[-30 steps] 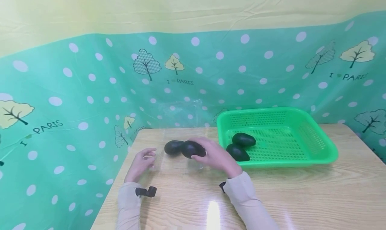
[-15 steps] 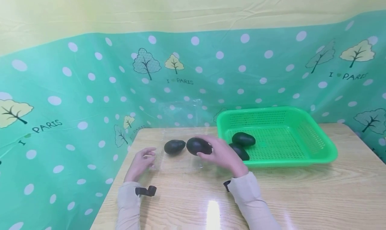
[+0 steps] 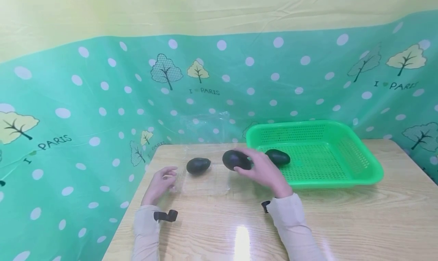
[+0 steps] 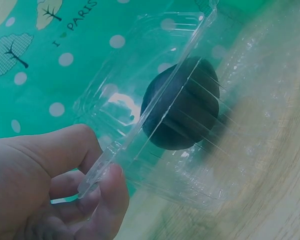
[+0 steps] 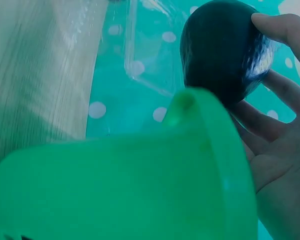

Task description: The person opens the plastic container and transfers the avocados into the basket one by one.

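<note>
My right hand (image 3: 265, 171) grips a dark avocado (image 3: 234, 160) by its right end, raised just left of the green basket; the right wrist view shows thumb and fingers round the fruit (image 5: 217, 50). My left hand (image 3: 159, 185) pinches the near-left edge of a clear plastic clamshell box (image 4: 101, 167) between thumb and fingers. One avocado (image 3: 197, 166) lies inside that box, seen through its wall in the left wrist view. In the basket (image 3: 371, 169) another avocado (image 3: 280, 158) is partly covered by my right hand, which hides the one beside it.
The wooden table (image 3: 212, 223) ends on the left and at the back against a polka-dot curtain (image 3: 191, 78). The box's lid stands raised at the back. The basket's raised rim (image 5: 215, 140) is close to my right hand.
My right hand has lifted the avocado from beside the other one in the box and carried it right, towards the basket. My left hand has stayed in place.
</note>
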The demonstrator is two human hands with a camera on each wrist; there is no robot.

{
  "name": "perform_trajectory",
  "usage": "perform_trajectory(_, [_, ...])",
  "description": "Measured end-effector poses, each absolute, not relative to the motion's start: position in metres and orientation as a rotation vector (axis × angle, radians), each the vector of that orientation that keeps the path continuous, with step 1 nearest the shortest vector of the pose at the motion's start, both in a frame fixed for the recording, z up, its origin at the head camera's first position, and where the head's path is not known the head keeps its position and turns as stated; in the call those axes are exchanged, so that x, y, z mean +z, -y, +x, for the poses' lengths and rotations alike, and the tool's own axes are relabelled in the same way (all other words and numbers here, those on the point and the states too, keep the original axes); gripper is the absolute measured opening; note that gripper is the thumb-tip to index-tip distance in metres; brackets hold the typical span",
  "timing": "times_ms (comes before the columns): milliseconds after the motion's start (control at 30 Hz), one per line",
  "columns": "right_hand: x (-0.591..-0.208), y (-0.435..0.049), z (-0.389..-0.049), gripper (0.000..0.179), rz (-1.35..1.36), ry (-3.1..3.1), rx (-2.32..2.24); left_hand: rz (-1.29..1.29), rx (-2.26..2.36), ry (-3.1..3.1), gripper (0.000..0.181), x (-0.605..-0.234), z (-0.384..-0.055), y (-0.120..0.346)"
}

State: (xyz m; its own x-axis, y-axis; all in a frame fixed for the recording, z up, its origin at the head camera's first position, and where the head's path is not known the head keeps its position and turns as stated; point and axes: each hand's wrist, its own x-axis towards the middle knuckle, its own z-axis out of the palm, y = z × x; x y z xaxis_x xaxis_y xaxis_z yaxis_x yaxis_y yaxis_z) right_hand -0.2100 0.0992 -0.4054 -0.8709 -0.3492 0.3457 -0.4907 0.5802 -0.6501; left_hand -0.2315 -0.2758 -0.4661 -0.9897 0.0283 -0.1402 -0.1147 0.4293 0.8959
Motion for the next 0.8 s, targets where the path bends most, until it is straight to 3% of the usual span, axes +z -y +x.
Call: perform_trajectory(800, [-0.401,-0.135,-0.213,0.058,0.58,2.646,1.134,-0.083,1.613,-2.528,0.054,-0.464,-0.23,0.275])
